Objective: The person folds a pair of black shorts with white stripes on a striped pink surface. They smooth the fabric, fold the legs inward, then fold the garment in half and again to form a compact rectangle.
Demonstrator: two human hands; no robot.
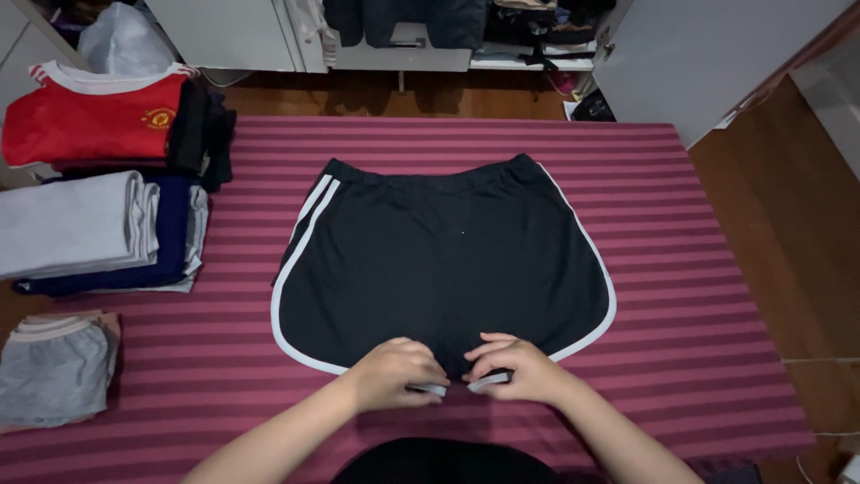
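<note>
Now the black shorts [443,255] with white trim lie flat in the middle of the striped red-and-pink tabletop [699,296], waistband at the far side and the leg hems toward the person. Both hands are at the near edge, at the crotch: the left hand [394,372] and the right hand [515,369] each have the fingers closed together on the white hem, pinching it, and the two hands are just beside each other.

I think a good grip here needs both hems held evenly, with the fabric kept smooth and tight, so that no wrinkle forms under the palms.

On the left side of the tabletop stand several stacks of folded clothes: a red shirt [90,121] at the far end, a grey folded pile [76,224] over dark blue cloth in the middle, and a grey garment [54,372] near the corner. They are well apart from the shorts. Nothing lies on the shorts or between the hands. Beyond the tabletop are white cabinets [233,31] and a wooden floor [788,224].
</note>
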